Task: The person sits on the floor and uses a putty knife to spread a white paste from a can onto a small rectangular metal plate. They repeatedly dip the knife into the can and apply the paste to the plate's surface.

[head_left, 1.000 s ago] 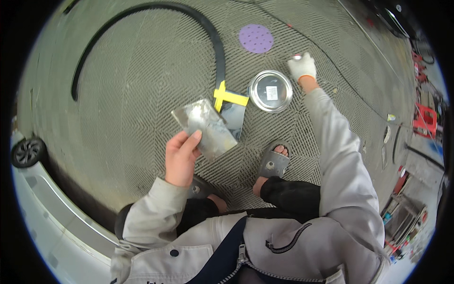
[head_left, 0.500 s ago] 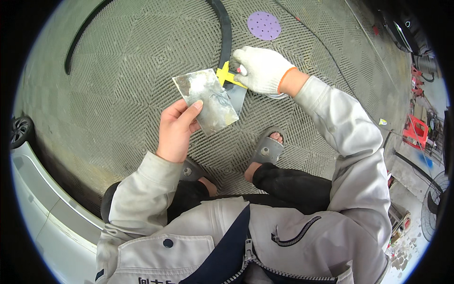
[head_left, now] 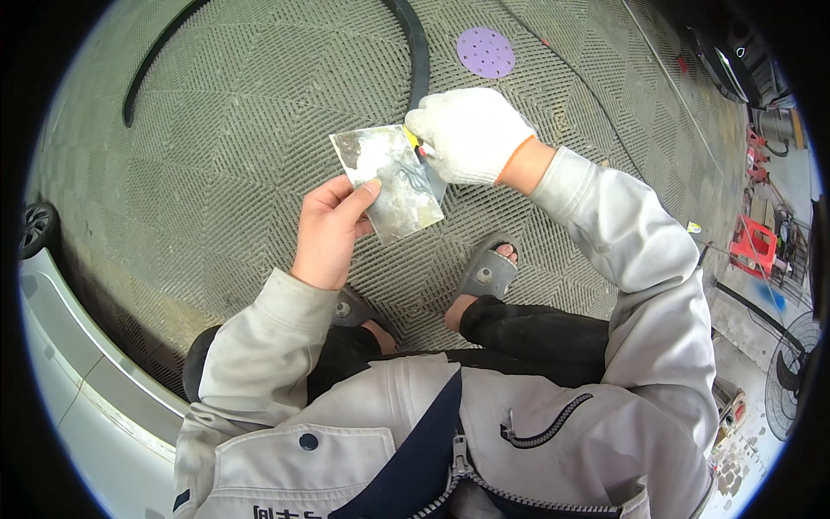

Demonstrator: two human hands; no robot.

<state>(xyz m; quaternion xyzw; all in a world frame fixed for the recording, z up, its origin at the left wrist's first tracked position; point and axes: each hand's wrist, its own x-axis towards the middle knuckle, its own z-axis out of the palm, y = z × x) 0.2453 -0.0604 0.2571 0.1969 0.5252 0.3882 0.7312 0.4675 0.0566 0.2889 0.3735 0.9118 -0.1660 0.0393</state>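
Note:
My bare left hand (head_left: 330, 223) grips a flat rectangular plate (head_left: 398, 201) by its lower left side, thumb on top. Whitish and grey smears cover its upper face. At the plate's right edge is my right hand (head_left: 474, 134), in a white knit glove with an orange cuff. Its fingers are closed around a small white object with a red tip (head_left: 423, 150), mostly hidden by the glove. A bit of yellow (head_left: 411, 136) shows between glove and plate. A bluish-grey flat piece (head_left: 437, 183) peeks out behind the plate.
A long black curved strip (head_left: 413, 52) lies on the ribbed floor mat, one end running under my hands. Beyond is a purple perforated disc (head_left: 485, 53). A cable (head_left: 588, 82) crosses the right side. A light-coloured car (head_left: 95, 372) stands left; a red stool (head_left: 754, 246) and fan (head_left: 791, 372) right.
My right hand has shifted slightly left and closer to the plate, covering most of the yellow cross-shaped piece. The plate in my left hand has moved a little right.

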